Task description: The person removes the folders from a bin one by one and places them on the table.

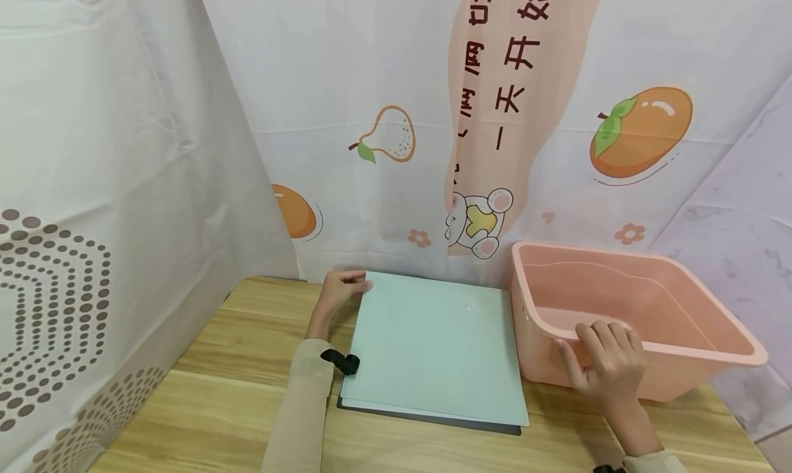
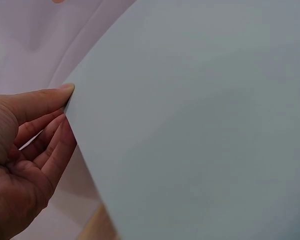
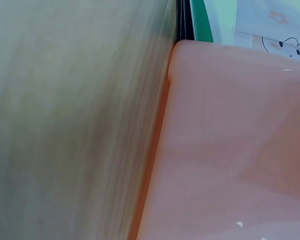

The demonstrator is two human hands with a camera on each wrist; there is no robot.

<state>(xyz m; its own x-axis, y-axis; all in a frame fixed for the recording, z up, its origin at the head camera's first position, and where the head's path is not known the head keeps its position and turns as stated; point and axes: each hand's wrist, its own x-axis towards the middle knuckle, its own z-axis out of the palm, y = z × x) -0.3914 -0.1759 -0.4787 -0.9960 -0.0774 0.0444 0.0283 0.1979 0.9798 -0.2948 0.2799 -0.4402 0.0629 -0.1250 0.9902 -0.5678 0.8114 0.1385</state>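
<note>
My left hand [image 1: 339,291] pinches the far left corner of a pale mint-green flat sheet [image 1: 439,349]. In the left wrist view, the thumb lies on the top face of the sheet [image 2: 180,120] and the other fingers are at its edge and underneath. Below it, a whitish layer and a dark grey one show along the near edge; what kind of sheets these are I cannot tell. My right hand [image 1: 609,366] grips the near rim of a pink plastic bin [image 1: 619,256], fingers over the rim and thumb outside. The right wrist view shows the bin's side wall [image 3: 220,125] but no hand.
Both the sheets and the bin stand on a wood-grain table [image 1: 216,390]. A printed white cloth [image 1: 383,60] hangs right behind them. At the left hangs another cloth [image 1: 80,150] with brown dots. Inside the bin I see only its bare floor and walls.
</note>
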